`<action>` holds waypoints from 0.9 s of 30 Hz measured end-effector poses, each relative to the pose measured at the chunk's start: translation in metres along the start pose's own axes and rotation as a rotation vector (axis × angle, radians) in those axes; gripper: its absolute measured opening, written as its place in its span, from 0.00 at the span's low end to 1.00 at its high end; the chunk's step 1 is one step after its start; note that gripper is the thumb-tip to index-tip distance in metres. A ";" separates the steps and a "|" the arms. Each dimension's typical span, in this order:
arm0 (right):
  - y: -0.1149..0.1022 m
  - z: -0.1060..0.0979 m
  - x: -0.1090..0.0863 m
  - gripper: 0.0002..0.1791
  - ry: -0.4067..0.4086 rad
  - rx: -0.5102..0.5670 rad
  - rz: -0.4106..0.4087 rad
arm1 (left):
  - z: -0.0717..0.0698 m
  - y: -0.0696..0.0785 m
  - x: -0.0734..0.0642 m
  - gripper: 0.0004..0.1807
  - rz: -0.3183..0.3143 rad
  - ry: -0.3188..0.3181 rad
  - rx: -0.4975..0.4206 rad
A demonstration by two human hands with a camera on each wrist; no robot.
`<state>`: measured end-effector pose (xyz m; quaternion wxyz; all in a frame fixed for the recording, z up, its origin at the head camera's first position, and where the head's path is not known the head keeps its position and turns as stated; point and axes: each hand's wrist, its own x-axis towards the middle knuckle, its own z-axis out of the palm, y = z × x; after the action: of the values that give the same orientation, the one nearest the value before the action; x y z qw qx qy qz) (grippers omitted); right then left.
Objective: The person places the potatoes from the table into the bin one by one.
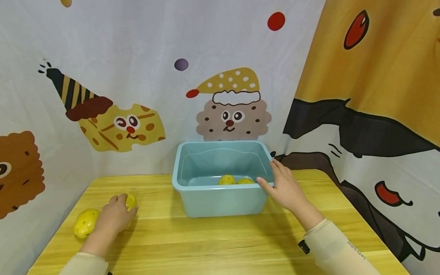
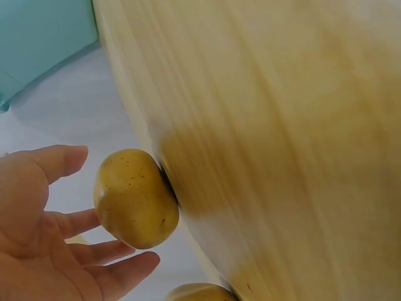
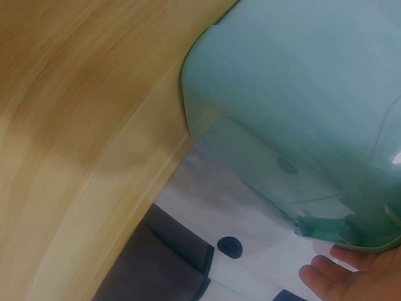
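My left hand (image 1: 113, 216) is at a yellow, brown-specked potato (image 1: 131, 201) on the left of the table. In the left wrist view, the fingers lie alongside this potato (image 2: 136, 199) while the thumb stands apart from it. A second potato (image 1: 86, 223) lies just left of the hand. At the right front corner of a light blue plastic bin (image 1: 222, 202), my right hand (image 1: 288, 187) rests with its thumb over the rim. Its fingers, loosely extended, touch the outside beneath the rim in the right wrist view. Two potatoes (image 1: 226, 179) show inside the bin, partly hidden by its front wall.
The bin stands near the back edge of the wooden table (image 1: 194, 247). Behind it hangs a white curtain (image 1: 140, 43) with cartoon prints, and an orange and dark printed part (image 1: 385, 79) covers the right side.
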<state>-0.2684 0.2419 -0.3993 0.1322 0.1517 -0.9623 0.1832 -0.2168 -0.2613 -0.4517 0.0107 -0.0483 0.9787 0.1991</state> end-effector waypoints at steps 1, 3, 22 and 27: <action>0.000 0.000 0.000 0.50 0.001 0.000 0.000 | 0.001 -0.001 0.001 0.40 0.001 0.000 -0.004; 0.000 0.000 0.000 0.50 0.000 -0.001 0.001 | 0.001 -0.001 0.003 0.40 0.000 0.002 -0.012; -0.001 -0.001 0.000 0.50 -0.002 0.002 -0.001 | 0.003 -0.002 0.014 0.41 -0.019 0.009 -0.023; -0.001 -0.001 0.000 0.51 -0.002 0.003 -0.002 | 0.003 -0.003 0.017 0.42 -0.020 0.008 -0.025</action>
<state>-0.2676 0.2416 -0.3985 0.1312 0.1530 -0.9620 0.1842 -0.2330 -0.2643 -0.4561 0.0083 -0.0588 0.9757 0.2108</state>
